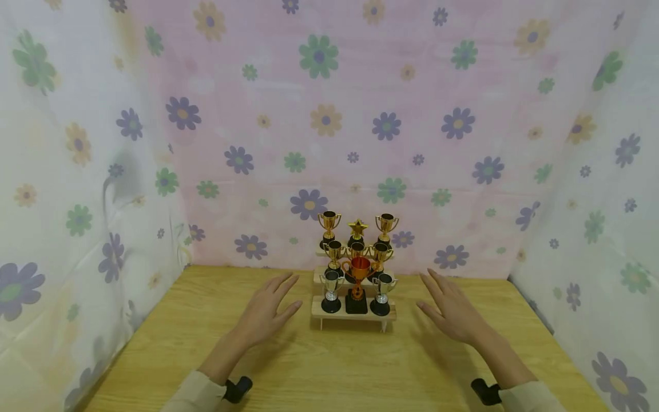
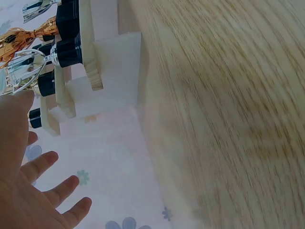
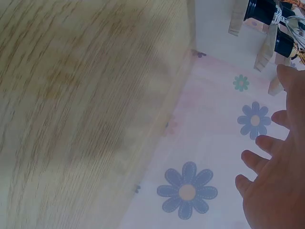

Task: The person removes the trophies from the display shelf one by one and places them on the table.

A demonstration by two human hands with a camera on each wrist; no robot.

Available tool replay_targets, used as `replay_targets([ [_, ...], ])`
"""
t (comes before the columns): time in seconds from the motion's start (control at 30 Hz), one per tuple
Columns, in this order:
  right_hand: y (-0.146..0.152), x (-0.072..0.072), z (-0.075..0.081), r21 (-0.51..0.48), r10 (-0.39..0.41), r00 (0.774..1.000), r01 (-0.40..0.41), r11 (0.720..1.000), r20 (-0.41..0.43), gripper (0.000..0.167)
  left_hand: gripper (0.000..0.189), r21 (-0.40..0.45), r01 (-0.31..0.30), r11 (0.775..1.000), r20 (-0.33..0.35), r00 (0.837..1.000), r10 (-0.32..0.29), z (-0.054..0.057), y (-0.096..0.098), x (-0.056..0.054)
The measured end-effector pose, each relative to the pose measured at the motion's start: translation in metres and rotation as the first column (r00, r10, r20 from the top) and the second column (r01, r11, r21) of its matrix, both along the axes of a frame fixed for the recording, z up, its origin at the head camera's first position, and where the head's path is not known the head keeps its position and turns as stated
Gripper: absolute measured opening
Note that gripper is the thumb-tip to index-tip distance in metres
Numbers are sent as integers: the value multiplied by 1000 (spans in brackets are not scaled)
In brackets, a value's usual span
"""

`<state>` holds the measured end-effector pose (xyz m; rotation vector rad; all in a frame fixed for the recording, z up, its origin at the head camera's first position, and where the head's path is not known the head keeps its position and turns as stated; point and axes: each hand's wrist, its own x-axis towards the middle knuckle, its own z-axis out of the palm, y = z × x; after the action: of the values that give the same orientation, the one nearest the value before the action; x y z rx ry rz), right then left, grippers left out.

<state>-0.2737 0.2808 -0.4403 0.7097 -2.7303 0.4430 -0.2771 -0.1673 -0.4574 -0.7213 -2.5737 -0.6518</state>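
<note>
- Small wooden stand w/ three steps (image 1: 350, 316) on a wood-look table (image 1: 329, 366), btwn a person's two hands, near the back cloth.
- L hand (image 1: 264, 312): fingers open, mostly straight, a bit spread, thumb out twd the stand; near it but apart.
- R hand (image 1: 455, 313): same pose mirrored, fingers open & loosely spread, also near the stand, apart from it.
- Front step, L to R: silver cup (image 1: 332, 283), taller orange cup (image 1: 360, 266) on a square black base, 2nd silver cup (image 1: 383, 286). All upright.
- Mid step: gold cups (image 1: 334, 252), the ctr one partly hidden behind the orange cup.
- Top step: gold star (image 1: 357, 229) btwn two more gold cups.
- I see pale sleeves (image 1: 193, 395) & a black strap piece (image 1: 238, 390) at each wrist.
- Bkgd: pinkish cloth (image 1: 278, 34) w/ purple, green & orange flowers; whiter flowered cloth (image 1: 41, 143) L & R.
</note>
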Motion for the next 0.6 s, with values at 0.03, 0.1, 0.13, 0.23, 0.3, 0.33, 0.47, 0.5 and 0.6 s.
replay_targets([
  [0.03, -1, -1, 0, -4, 5, 1000, -5, 1000, -5, 68, 62, 10, 2, 1000, 0, 1000, -2, 0, 1, 0],
  [0.1, -2, -3, -1, -15, 14, 1000, -14, 1000, -5, 69, 62, 32, 3, 999, 10, 1000, -3, -1, 3, -1],
  [0.13, -3, -4, -1, -19, 20, 1000, -20, 1000, -9, 69, 62, 43, 4, 999, 19, 1000, -5, -1, 4, -1],
  [0.23, -6, -7, 0, -39, 26, 1000, -26, 999, 12, 70, 63, 81, 9, 997, 55, 998, -13, -1, 7, -2],
  [0.3, -8, -8, -1, -56, 31, 999, -29, 998, 29, 70, 63, 99, 9, 995, 82, 996, -18, -1, 8, -2],
  [0.33, -9, -9, -1, -63, 31, 999, -28, 998, 39, 70, 63, 110, 10, 994, 93, 995, -20, -1, 9, -2],
  [0.47, -13, -14, -3, -97, 29, 996, -22, 995, 80, 70, 64, 151, 10, 989, 128, 991, -29, -3, 13, -3],
  [0.5, -14, -15, -4, -109, 29, 995, -18, 994, 94, 70, 63, 166, 11, 986, 134, 990, -33, -4, 14, -3],
  [0.6, -17, -19, -6, -140, 32, 993, -16, 990, 110, 69, 63, 214, 19, 977, 153, 987, -53, -6, 17, -3],
])
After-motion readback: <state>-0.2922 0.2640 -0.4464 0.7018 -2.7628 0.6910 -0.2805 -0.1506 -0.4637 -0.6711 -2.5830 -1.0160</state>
